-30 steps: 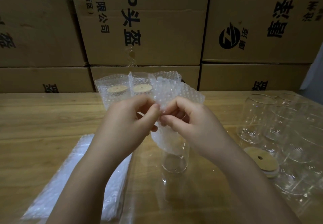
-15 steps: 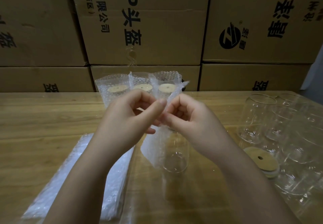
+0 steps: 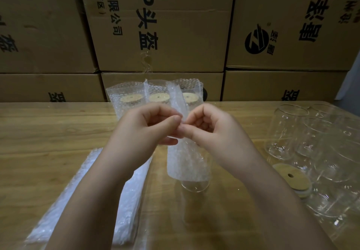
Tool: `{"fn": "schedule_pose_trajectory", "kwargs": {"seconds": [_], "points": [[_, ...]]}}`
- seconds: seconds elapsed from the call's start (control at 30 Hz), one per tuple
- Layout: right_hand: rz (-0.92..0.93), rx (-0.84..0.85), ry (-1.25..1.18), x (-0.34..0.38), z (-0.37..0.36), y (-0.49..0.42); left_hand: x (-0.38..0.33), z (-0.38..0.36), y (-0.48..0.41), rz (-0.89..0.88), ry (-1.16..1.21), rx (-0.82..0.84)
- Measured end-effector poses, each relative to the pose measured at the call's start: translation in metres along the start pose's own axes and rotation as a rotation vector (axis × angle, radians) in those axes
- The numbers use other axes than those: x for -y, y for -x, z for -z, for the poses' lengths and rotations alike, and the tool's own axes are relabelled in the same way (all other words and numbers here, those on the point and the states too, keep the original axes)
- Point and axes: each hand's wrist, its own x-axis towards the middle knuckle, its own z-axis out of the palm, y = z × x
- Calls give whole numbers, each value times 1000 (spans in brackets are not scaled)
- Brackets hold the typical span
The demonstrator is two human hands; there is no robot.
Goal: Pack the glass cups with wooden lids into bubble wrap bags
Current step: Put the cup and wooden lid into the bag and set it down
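Bag (image 3: 185, 160) hangs above the glass (image 3: 194, 186) at the table's (image 3: 48, 132) middle, top edge pinched by left hand (image 3: 148, 130) and right hand (image 3: 210, 130); best rub layers fully apart before sleeving the glass.

We see both forearms reach in from the bottom edge, bare, slanting toward each other so that the wrists stand close together at the middle of the view. The left hand (image 3: 148, 132) and the right hand (image 3: 214, 130) meet at their fingertips, backs turned toward us, knuckles raised and fingers curled inward. The left thumb lies along the top, its tip pressed against the curled forefinger; the right thumb points left and touches the left hand's fingertips. Between these tips we make out both hands pinching the upper part of a bubble wrap bag (image 3: 187, 160). The palms are hidden from us.
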Motion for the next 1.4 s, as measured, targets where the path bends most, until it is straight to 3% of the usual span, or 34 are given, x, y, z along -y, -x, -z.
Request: {"fn": "schedule_pose_trajectory", "kwargs": {"seconds": [0.3, 0.5, 0.77, 0.9, 1.07, 1.2, 1.4], "points": [[-47, 134, 54, -2, 6, 1, 0, -1, 0, -14, 15, -30], [-32, 28, 68, -1, 12, -1, 3, 1, 0, -28, -66, -137], [-38, 58, 29, 4, 6, 1, -5, -2, 3, -58, 58, 38], [-19, -12, 100, 4, 6, 1, -5, -3, 4, -83, -52, 29], [-49, -168, 216, -3, 11, -1, 2, -7, 3, -140, -400, -157], [-39, -260, 444, -8, 19, -2, 4, 3, 2, -150, -488, -346], [-7, -378, 590, -4, 18, -2, 3, 10, 6, -153, -699, -567]]}}
